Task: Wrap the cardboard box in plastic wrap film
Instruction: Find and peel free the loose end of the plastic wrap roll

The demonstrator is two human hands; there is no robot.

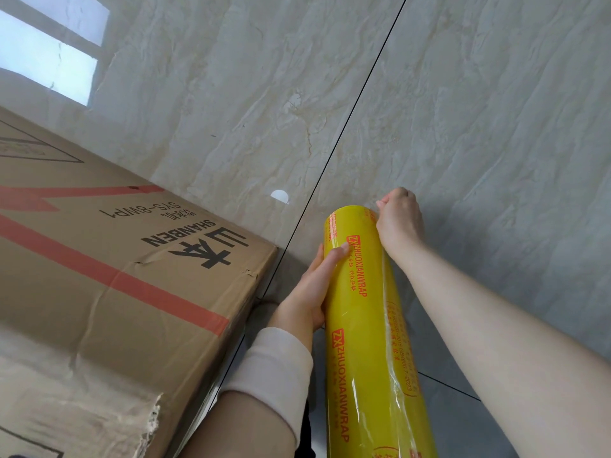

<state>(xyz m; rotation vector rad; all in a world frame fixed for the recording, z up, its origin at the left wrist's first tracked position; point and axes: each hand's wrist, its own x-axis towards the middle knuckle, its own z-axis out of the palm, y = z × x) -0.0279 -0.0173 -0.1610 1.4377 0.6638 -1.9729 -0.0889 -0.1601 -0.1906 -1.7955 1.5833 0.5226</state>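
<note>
At the bottom of the frame, the yellow roll of plastic wrap film [363, 309] runs from the lower edge up toward the centre, printed with red lettering along its length. A loose edge of film lies crinkled down its right side. The left hand [309, 292], coming out of a pale sleeve [281, 365] in the lower middle, is wrapped around the roll's left side, thumb laid across the front of it. The right hand [398, 219], on a bare forearm that enters from the lower right, is closed into a fist at the roll's far end, on its right edge; it seems to pinch the film there, though the fingertips are hidden.

Left of the roll, just beside the left hand, the cardboard box [115, 266] fills the lower left of the frame. It rests on the tiled floor [463, 110], with red stripes and black print on its top and a torn flap at the bottom left corner. Farther up, the glossy marble-patterned floor carries a dark grout line running diagonally from top centre, and a bright window reflection [49, 57] in the upper left.
</note>
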